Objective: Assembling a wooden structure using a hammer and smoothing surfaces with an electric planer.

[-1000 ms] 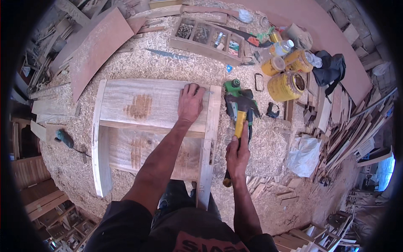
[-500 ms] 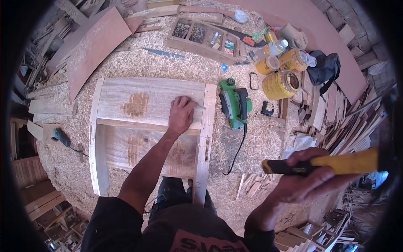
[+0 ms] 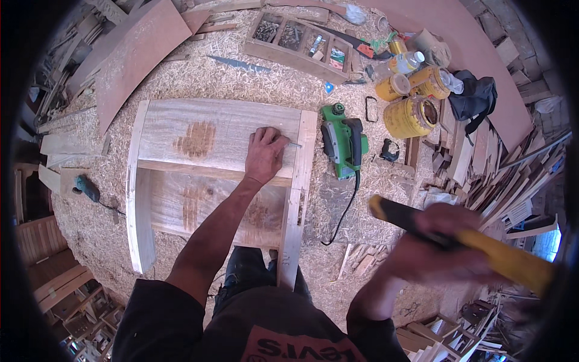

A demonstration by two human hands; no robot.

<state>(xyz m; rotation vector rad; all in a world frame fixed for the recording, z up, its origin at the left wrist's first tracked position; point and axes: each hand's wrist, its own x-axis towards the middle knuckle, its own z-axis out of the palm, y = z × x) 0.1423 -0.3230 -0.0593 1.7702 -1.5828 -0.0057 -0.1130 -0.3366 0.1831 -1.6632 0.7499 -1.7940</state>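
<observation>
Hammer (image 3: 505, 258) tilted vs earlier, R hand (image 3: 437, 250) closed on it, L hand (image 3: 265, 153) pinching nail (image 3: 295, 145)

Yellow-and-black hammer handle (image 3: 508, 257); green planer (image 3: 344, 139); brown-blotched pale board (image 3: 232, 123).

A green planer (image 3: 342, 143) lay with its black cord (image 3: 346, 211) trailing from one end. Three yellow jars (image 3: 408, 120) and a clear bottle (image 3: 404, 62) were grouped near a black bag (image 3: 472, 99). A wooden box (image 3: 284, 59) had four parts, and a thin blade (image 3: 239, 63) lay on shavings (image 3: 181, 81) beside it.
</observation>
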